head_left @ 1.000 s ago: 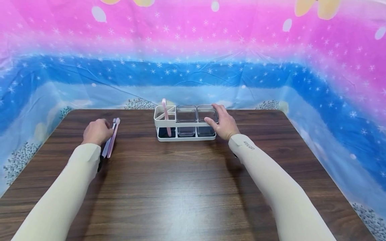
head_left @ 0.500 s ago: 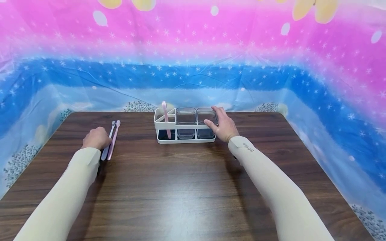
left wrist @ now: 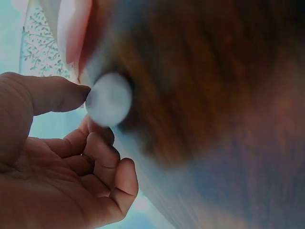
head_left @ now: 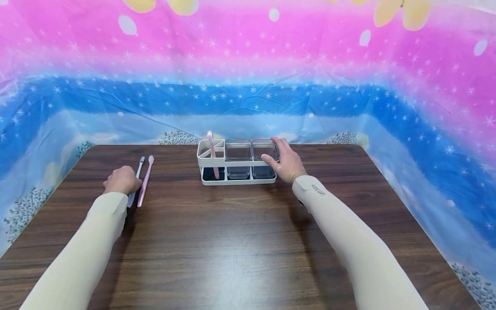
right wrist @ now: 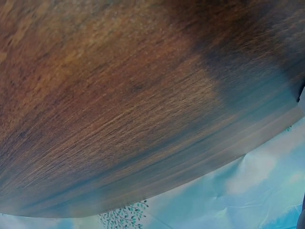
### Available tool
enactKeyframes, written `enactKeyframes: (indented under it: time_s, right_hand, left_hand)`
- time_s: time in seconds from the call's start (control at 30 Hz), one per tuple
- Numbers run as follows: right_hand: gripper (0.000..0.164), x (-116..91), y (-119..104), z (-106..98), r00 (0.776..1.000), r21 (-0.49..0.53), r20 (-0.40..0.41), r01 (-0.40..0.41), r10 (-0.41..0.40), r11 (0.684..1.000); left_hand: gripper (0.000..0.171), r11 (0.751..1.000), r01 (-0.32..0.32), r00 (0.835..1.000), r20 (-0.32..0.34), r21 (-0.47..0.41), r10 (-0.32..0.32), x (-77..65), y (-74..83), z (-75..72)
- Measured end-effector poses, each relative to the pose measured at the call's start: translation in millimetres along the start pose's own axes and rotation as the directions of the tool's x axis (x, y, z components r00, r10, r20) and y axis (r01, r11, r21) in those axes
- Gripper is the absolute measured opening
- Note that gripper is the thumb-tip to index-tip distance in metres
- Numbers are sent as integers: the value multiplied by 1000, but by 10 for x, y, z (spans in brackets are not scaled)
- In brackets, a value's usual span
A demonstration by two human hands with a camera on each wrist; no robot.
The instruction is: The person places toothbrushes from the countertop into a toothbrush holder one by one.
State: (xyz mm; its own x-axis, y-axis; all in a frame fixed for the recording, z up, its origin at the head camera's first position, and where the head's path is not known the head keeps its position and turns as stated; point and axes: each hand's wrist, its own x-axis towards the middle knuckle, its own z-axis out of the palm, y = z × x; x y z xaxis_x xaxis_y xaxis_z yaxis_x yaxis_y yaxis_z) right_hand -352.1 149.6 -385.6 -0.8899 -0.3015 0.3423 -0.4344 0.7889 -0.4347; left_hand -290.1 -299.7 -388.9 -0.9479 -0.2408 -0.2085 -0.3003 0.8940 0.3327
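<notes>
On the left of the table, my left hand (head_left: 122,180) pinches a white toothbrush (head_left: 140,167) between thumb and fingers. Its blurred, rounded handle end (left wrist: 110,99) faces the left wrist camera. Just to the right lies a pink toothbrush (head_left: 145,183), apart from the white one. At the back middle stands a white toothbrush holder (head_left: 240,163) with two clear cups (head_left: 238,172) in it. Another pink toothbrush (head_left: 213,155) stands upright in its left section. My right hand (head_left: 287,163) grips the holder's right end, thumb in front and fingers behind; the right wrist view misses the hand.
The brown wood-grain table (head_left: 232,241) has its back edge just behind the holder. A pink and blue printed cloth (head_left: 248,94) hangs around the back and sides. In the left wrist view, a pale pink shape (left wrist: 74,33) at the top is too blurred to identify.
My left hand has shifted slightly toward me and left with the white toothbrush, widening the gap to the pink one. My right hand and the holder have stayed put.
</notes>
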Motion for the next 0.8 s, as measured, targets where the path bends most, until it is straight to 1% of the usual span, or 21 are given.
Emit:
enactKeyframes:
  time_s: [0.17,0.27,0.37,0.47,0.53,0.6,0.7,0.8]
  right_hand:
    - [71,9,1,10,1000,1,-1,0,0,1000]
    - [72,10,0,13,1000,0,1,-1,1,1000]
    - [72,8,-1,10,1000,1,-1,0,0,1000]
    - [71,2,-4,4,1000,3,-3,-1,1,1000]
    - [71,0,-5,-1,1000,3,-2,-1,1,1000]
    - [71,-2,-7,-1,1000,1,-2,-2,2,1000]
    - [71,-2,-5,-4,1000,0,0,3,-3,1000]
    - [70,-3,-1,-2,1000,1,-2,7,-7,1000]
  left_hand:
    - [25,1000,9,1000,5,-18,-9,0,-50,7]
    - [25,999,3,1000,-5,-41,-4,-10,-91,-5]
    - [26,997,-21,999,-49,-74,18,-20,-112,-41]
    - [28,993,-54,993,-111,-105,42,-24,-93,-87]
    - [29,990,-80,985,-162,-119,60,-27,-52,-116]
    - [29,984,-116,972,-218,-132,85,-29,-4,-134]
    - [27,970,-178,947,-296,-166,123,-36,68,-151]
    - [25,947,-251,921,-350,-200,170,-45,121,-163]
